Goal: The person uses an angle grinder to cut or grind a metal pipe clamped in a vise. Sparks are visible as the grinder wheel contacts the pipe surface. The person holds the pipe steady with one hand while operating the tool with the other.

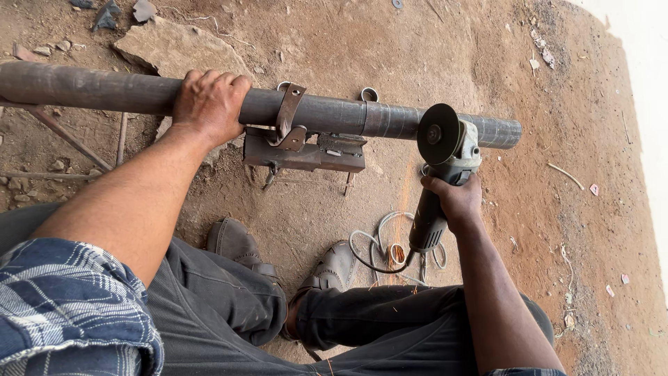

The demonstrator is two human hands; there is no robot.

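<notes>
A long dark steel pipe [334, 115] lies across the view, held in a metal clamp stand [306, 147]. My left hand [207, 103] grips the pipe to the left of the clamp. My right hand [456, 200] holds the body of a grey angle grinder [445, 167]. Its disc [435, 134] is pressed against the pipe near the right end. Orange sparks fall down toward my legs.
Bare reddish dirt ground lies all around. A flat stone [177, 50] sits behind the pipe. The grinder's white cord [381, 244] is coiled on the ground by my shoes [332, 268]. Thin metal rods [69, 139] lie at the left. A pale wall [643, 42] stands at the right.
</notes>
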